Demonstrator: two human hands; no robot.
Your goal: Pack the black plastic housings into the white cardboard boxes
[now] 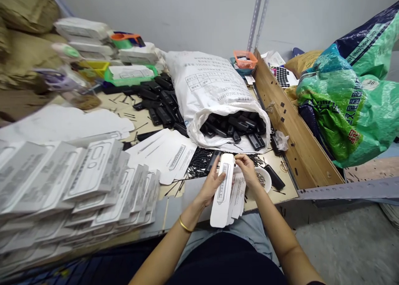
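My left hand [209, 188] is closed around the side of a narrow white box [222, 212], printed with a line drawing of a long device, with the thumb across its face. At the box's upper right edge, the fingers of my right hand [246, 166] are pinched together against it. Beneath the box, several flat white printed cartons [238, 195] lie fanned at the table edge. A white bowl of small metal parts [264, 180] sits beside my right wrist. Thin black sticks [199, 162] are heaped behind my left hand, and a black device [274, 177] lies right of the bowl.
A white woven sack [215, 77] spills black devices [249, 125] toward me. Stacks of white boxes [93, 168] fill the left, with flat cartons [174, 156] beside them. A wooden board [280, 106] edges the table on the right, with green plastic bags [358, 110] beyond it.
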